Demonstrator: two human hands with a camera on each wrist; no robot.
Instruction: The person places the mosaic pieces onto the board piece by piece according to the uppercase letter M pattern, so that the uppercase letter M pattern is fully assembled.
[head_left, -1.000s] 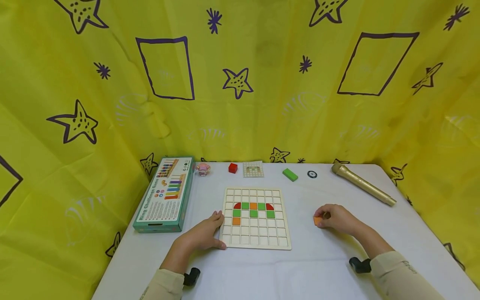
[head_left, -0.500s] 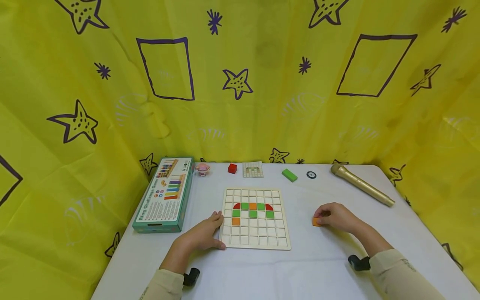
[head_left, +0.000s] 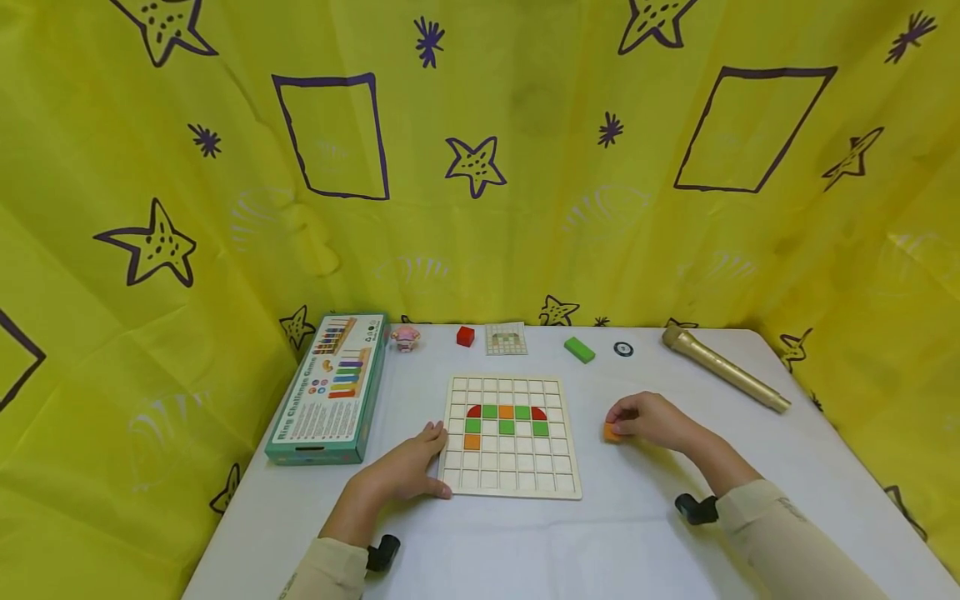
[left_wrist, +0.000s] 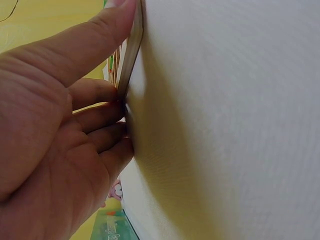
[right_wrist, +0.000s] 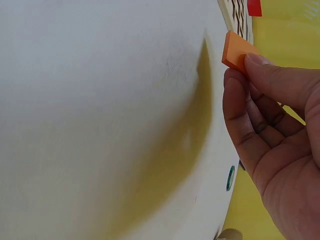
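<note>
Head view: taken from above and behind the two hands, facing forward and down across the white bench (head_left: 637, 533) to the yellow star-printed backdrop (head_left: 525, 208), far enough off to hold the whole grid board (head_left: 513, 479) and both forearms. Left wrist view: very close, low along the bench, facing past the left hand (left_wrist: 55, 140) to the near edge of the grid board (left_wrist: 131, 55), which the head view shares. Right wrist view: equally close, looking along the right hand (right_wrist: 275, 135) at its orange tile (right_wrist: 237, 50), seen also from the head.
</note>
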